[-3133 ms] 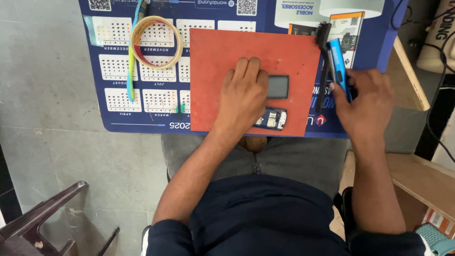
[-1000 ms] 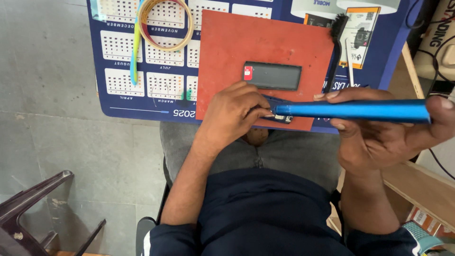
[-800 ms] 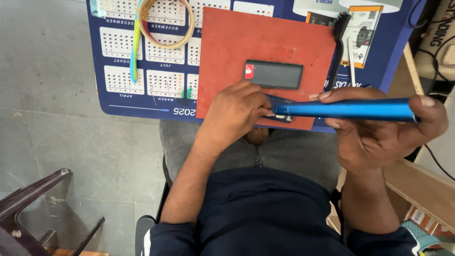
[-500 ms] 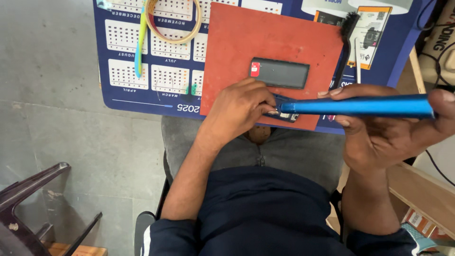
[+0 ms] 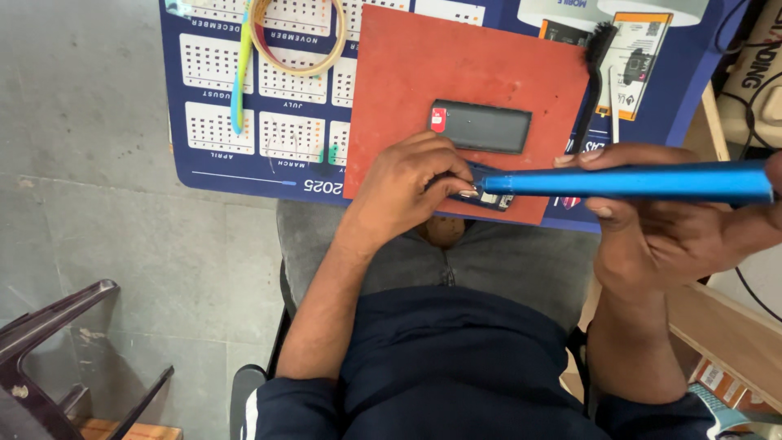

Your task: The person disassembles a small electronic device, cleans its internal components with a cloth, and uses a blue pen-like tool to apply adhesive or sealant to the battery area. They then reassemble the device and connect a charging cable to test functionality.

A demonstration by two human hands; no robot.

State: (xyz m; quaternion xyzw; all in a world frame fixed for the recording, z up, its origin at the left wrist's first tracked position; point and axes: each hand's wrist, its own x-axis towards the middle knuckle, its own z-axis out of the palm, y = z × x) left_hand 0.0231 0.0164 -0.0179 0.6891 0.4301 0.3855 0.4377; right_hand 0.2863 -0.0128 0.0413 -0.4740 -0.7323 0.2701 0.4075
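right hand (image 5: 668, 224) gripping blue screwdriver (image 5: 627, 182), small circuit board (image 5: 489, 198)

My count: two hands, left hand (image 5: 407, 183) and right hand (image 5: 660, 224). One blue screwdriver handle (image 5: 627, 181). One red mat (image 5: 472, 81). One dark rectangular panel (image 5: 481, 127). One small circuit board (image 5: 489, 198). One tape ring (image 5: 297, 37). One black brush (image 5: 593, 77). One calendar sheet (image 5: 244, 138) on desk. One green-blue stick tool (image 5: 241, 73).
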